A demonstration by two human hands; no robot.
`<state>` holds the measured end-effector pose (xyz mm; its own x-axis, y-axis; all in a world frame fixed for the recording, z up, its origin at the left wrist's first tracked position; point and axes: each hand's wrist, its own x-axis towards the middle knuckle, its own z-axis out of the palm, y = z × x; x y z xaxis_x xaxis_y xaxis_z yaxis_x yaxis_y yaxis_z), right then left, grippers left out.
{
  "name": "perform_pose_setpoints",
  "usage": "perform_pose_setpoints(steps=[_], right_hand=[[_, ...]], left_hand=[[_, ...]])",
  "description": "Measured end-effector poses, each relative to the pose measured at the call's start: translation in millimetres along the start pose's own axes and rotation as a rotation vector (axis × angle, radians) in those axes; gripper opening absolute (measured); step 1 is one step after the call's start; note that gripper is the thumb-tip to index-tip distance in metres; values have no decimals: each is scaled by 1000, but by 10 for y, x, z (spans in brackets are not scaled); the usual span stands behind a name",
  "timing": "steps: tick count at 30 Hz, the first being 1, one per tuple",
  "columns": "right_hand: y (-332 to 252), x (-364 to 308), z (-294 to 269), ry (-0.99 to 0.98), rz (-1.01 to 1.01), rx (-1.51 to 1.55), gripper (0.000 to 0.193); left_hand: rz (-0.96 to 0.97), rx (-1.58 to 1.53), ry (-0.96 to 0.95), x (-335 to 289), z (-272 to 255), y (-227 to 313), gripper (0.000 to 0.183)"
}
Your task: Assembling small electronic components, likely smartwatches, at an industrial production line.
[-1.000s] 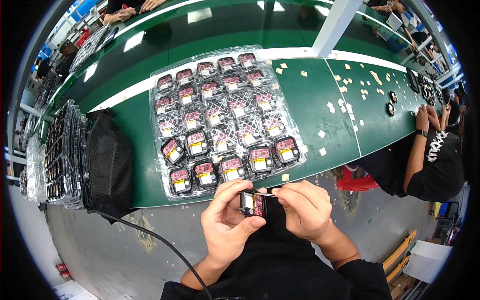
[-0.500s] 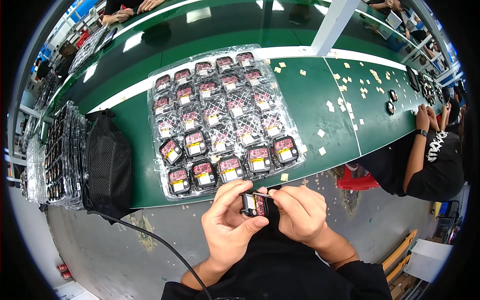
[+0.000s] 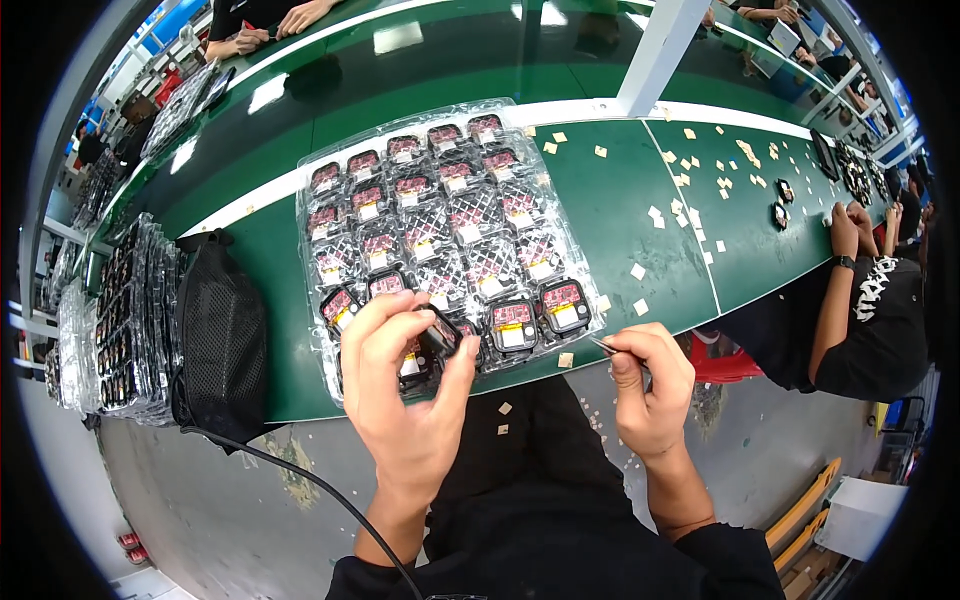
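Note:
My left hand [image 3: 405, 385] grips a small black square part [image 3: 440, 332] and holds it over the front row of a clear plastic tray [image 3: 312, 205]. The tray lies on the green table [image 3: 610, 210] and holds several more black parts with red and yellow faces, such as the black part [image 3: 513, 322] in the front row. My right hand [image 3: 648, 385] hovers off the tray's front right corner, pinching thin metal tweezers [image 3: 603, 346] that point left.
A black mesh bag [image 3: 220, 340] with a black cable [image 3: 300, 475] lies left of the tray, beside stacks of filled clear trays [image 3: 125, 320]. Small tan squares [image 3: 690, 165] litter the table at right. Another person's arm [image 3: 838, 300] works at the far right.
My hands have parted. The left one carried the black part up and left over the tray's front row. The right one pulled away to the right with the tweezers.

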<state>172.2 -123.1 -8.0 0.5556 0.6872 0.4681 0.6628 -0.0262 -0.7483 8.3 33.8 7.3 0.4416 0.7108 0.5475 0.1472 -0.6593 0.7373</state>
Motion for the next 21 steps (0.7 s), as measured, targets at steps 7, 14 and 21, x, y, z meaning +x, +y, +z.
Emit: perform_pose_setpoints(steps=[7, 14, 21], right_hand=[[150, -116, -147, 30, 38, -21, 6], [340, -132, -329, 95, 85, -98, 7], [1070, 352, -798, 294, 219, -489, 9]], left_hand=[[-152, 359, -97, 331, 157, 23, 26], [90, 601, -205, 306, 208, 67, 29], [-1, 755, -362, 244, 110, 89, 33]])
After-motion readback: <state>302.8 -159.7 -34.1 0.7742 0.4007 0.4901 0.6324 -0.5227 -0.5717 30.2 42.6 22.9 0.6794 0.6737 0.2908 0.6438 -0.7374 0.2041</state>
